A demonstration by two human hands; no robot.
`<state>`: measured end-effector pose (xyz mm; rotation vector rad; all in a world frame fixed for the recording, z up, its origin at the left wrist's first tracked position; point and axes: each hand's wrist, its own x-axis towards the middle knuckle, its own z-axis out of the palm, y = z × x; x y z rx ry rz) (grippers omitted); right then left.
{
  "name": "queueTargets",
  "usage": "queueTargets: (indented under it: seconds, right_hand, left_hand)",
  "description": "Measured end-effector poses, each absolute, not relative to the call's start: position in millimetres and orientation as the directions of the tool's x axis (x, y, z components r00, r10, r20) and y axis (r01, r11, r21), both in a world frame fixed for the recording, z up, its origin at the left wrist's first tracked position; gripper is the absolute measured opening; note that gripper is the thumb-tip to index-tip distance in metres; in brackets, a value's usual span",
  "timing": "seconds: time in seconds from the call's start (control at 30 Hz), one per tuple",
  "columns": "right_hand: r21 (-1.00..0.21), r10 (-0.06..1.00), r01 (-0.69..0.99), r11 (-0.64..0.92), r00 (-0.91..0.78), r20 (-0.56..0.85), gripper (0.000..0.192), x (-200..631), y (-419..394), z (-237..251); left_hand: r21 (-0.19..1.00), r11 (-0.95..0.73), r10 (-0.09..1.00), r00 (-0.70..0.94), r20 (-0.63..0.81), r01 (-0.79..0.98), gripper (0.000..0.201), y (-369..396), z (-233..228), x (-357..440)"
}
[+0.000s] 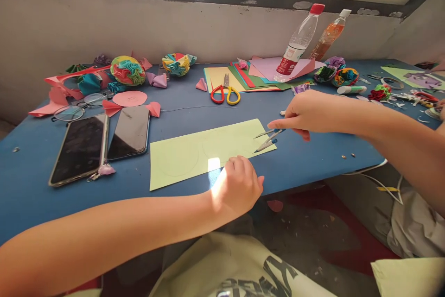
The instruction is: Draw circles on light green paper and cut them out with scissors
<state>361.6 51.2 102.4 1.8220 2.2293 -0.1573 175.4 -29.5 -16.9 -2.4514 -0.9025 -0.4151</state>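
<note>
On the blue table [41, 148], near centre, we see one light green paper sheet [194, 151] lying flat, two faint circles drawn on it. Our left hand [238, 186] presses closed-fisted on the sheet's near edge. Our right hand [302, 111] is pinched shut around one compass [269, 138]; its two legs touch the sheet's right end.

Left of the sheet: two phones [81, 148] side by side, screens dark, a small charm on the left one. Far centre: one stack of coloured paper [243, 79], one pair of scissors [225, 93] with red and yellow handles lying on it. Far right: two plastic bottles [301, 42] leaning, one with a red cap, one with a white cap.

Far left: two multicoloured paper balls [128, 70], one pink paper disc [130, 98], one pair of glasses [78, 107]. Right, past the stack: three smaller paper flowers [345, 76], one glue stick [351, 89]. Pink folded scraps are scattered on the far left; we can't count them reliably.
</note>
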Motion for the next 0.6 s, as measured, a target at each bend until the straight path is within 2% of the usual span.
queueTargets:
  seconds: [0.13,0.3,0.5,0.6]
  right_hand:
    - [0.059,0.926,0.979,0.197,-0.166,-0.338,0.059,370.3,58.8,105.1]
    - [0.127,0.940,0.964,0.231,-0.188,-0.284,0.059,368.6,60.1,110.6]
    - [0.291,0.934,0.892,0.345,-0.295,-0.203,0.057,362.2,63.4,112.1]
    - [0.302,0.932,0.884,0.358,-0.318,-0.172,0.052,357.2,62.2,114.9]
  left_hand:
    - [-0.305,-0.705,0.490,0.751,0.443,0.640,0.034,-25.0,-13.1,171.8]
    - [-0.345,-0.710,0.437,0.768,0.468,0.614,0.033,-23.0,-12.7,170.3]
    - [-0.426,-0.688,0.388,0.793,0.469,0.588,0.033,-22.3,-10.8,170.9]
    - [-0.444,-0.683,0.369,0.799,0.475,0.580,0.032,-21.6,-9.6,170.9]
